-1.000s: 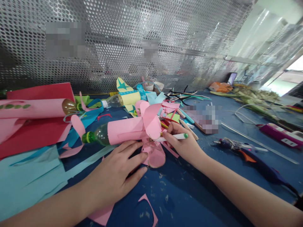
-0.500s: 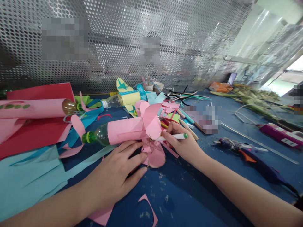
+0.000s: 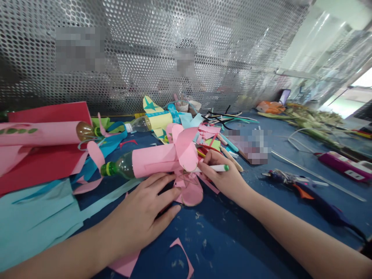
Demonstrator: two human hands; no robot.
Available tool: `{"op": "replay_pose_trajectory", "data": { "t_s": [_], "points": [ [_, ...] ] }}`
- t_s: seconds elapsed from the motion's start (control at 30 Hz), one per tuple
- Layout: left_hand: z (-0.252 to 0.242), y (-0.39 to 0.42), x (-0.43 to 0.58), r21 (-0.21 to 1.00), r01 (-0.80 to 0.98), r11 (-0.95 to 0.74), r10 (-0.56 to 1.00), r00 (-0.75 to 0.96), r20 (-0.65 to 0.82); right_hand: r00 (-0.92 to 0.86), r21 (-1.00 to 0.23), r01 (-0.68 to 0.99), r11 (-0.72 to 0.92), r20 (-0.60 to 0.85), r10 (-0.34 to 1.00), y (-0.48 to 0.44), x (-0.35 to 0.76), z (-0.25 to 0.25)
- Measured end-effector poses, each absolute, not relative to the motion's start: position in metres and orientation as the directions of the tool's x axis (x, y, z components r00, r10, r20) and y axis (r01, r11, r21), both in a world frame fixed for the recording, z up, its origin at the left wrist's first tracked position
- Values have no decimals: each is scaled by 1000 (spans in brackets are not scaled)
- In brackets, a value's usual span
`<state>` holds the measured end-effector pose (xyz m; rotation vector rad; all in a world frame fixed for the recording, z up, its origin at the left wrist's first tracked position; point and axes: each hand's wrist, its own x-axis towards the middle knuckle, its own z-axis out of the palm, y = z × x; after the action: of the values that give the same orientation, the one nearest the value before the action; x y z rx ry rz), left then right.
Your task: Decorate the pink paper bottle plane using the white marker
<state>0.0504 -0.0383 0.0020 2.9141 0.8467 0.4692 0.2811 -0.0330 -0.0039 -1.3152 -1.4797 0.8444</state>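
A green plastic bottle wrapped in pink paper lies on its side in front of me, its neck to the left. Pink rounded paper fins fan out from its right end, and a star outline is drawn on the lower one. My left hand rests on that lower fin, fingers spread, pressing it down. Pinched in my right hand is a white marker with a green end. Its tip is at the fin, partly behind the upper fin's edge.
Red-handled scissors and paper scraps lie behind my right hand. A hot glue gun and a purple power strip are at the right. Light blue paper lies left; a yellow-wrapped bottle lies behind. A perforated metal panel stands at the back.
My right hand and the marker have shifted very slightly. My left hand and the pink-wrapped bottle stay where they were.
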Motion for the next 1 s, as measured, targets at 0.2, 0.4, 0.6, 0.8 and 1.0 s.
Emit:
{"op": "replay_pose_trajectory", "data": {
  "t_s": [0.2, 0.4, 0.6, 0.8, 1.0],
  "points": [
    [2, -37, 51, 165, 511, -844, 537, 798, 274, 15, -931, 313, 189, 204, 979, -33, 282, -4],
    [3, -38, 51, 167, 510, -844, 536, 795, 284, 18, -928, 326, 182, 198, 980, -32, 282, -4],
    [3, -37, 51, 140, 510, -849, 528, 805, 269, 35, -930, 329, 164, 185, 982, -33, 282, -4],
    [3, -38, 51, 167, 510, -844, 537, 797, 277, 47, -928, 339, 152, 179, 983, -34, 283, -4],
    [3, -38, 51, 171, 515, -840, 542, 792, 280, 51, -911, 376, 171, 205, 977, -33, 283, -4]
  ]
}}
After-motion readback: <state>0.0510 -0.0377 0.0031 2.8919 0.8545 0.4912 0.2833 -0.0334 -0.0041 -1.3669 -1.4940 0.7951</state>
